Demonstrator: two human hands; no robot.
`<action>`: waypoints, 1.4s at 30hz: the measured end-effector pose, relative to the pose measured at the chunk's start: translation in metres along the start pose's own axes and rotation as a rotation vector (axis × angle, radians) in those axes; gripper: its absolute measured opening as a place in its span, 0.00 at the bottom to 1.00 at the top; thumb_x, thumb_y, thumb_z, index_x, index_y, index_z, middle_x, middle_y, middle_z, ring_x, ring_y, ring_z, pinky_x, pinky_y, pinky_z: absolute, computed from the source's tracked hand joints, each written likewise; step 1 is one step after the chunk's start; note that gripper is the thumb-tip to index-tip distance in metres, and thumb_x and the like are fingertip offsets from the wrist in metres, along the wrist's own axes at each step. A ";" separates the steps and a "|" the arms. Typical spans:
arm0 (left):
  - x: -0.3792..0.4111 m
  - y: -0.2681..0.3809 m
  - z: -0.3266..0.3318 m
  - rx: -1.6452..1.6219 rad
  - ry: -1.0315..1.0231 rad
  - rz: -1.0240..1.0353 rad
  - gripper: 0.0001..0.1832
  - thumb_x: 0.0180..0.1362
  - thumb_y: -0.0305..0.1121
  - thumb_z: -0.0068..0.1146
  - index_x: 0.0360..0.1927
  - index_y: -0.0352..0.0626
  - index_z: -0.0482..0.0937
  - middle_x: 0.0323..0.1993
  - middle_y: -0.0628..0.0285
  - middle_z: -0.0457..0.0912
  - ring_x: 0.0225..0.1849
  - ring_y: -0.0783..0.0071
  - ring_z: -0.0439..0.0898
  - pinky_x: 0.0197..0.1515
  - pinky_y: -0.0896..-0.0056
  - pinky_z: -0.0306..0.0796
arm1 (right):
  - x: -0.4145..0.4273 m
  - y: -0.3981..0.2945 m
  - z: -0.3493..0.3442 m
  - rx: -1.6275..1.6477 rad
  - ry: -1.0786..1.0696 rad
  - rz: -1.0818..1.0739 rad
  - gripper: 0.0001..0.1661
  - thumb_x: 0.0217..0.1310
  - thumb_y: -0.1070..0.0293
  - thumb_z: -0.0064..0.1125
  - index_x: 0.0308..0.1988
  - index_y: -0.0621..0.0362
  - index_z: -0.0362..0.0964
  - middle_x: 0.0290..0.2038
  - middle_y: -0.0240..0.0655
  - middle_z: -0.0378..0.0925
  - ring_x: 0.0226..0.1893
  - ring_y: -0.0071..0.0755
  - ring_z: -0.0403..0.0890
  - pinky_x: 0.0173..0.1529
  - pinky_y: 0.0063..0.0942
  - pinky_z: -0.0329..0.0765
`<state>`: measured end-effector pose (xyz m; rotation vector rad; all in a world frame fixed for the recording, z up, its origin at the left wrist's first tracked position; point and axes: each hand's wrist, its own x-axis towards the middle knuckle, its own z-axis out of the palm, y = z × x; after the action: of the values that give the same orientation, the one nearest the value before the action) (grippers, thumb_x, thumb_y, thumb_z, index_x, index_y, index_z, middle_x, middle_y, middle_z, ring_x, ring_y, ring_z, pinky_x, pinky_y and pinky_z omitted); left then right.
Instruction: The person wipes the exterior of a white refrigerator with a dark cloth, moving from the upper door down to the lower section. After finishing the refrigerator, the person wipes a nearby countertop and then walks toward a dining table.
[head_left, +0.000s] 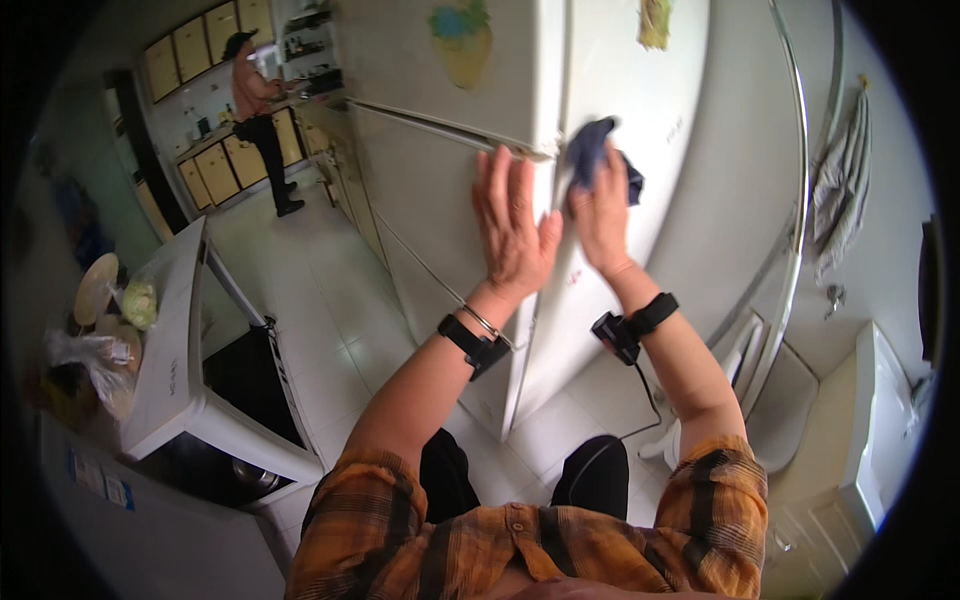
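Note:
A white two-door refrigerator (442, 217) stands in front of me, with a worn picture sticker (460, 45) on its upper door. My left hand (516, 225) lies with fingers spread on the door side, just below the gap between the doors and near the front corner. Against the adjoining side panel, my right hand (602, 210) presses a dark blue cloth (592, 150), slightly blurred; its fingers lie over the cloth. Part of the cloth sticks out beyond the fingers. A small red mark (574, 278) shows on the panel below my right hand.
At the far left, another person (255, 112) stands by the kitchen counter. A white cabinet (161, 375) at left carries bagged food and a cabbage (139, 304). To the right are a curved metal rail (801, 150), a hanging grey towel (844, 180) and a white basin (874, 420).

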<state>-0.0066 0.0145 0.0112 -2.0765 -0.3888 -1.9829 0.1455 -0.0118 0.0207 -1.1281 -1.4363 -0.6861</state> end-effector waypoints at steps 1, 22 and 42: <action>-0.001 -0.001 -0.001 0.005 -0.005 -0.004 0.37 0.70 0.49 0.43 0.74 0.35 0.52 0.74 0.41 0.49 0.74 0.33 0.49 0.72 0.39 0.48 | -0.020 -0.012 -0.001 0.005 -0.060 -0.068 0.32 0.59 0.75 0.56 0.64 0.57 0.64 0.67 0.58 0.56 0.66 0.69 0.59 0.69 0.54 0.60; 0.002 0.005 0.000 0.016 -0.057 -0.001 0.38 0.68 0.39 0.48 0.74 0.31 0.47 0.74 0.39 0.46 0.75 0.34 0.45 0.73 0.39 0.45 | -0.116 -0.001 0.011 0.016 -0.066 0.140 0.26 0.53 0.78 0.59 0.54 0.62 0.68 0.59 0.57 0.66 0.58 0.65 0.70 0.61 0.46 0.72; 0.001 0.004 -0.001 0.018 -0.043 0.009 0.36 0.68 0.37 0.46 0.74 0.31 0.49 0.74 0.38 0.47 0.74 0.34 0.49 0.73 0.40 0.46 | -0.061 0.047 0.022 -0.009 0.087 0.516 0.28 0.72 0.58 0.48 0.61 0.69 0.62 0.61 0.57 0.61 0.58 0.61 0.69 0.62 0.44 0.68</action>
<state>-0.0064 0.0099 0.0121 -2.1094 -0.4029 -1.9255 0.1740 0.0093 -0.0511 -1.3864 -1.0062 -0.3680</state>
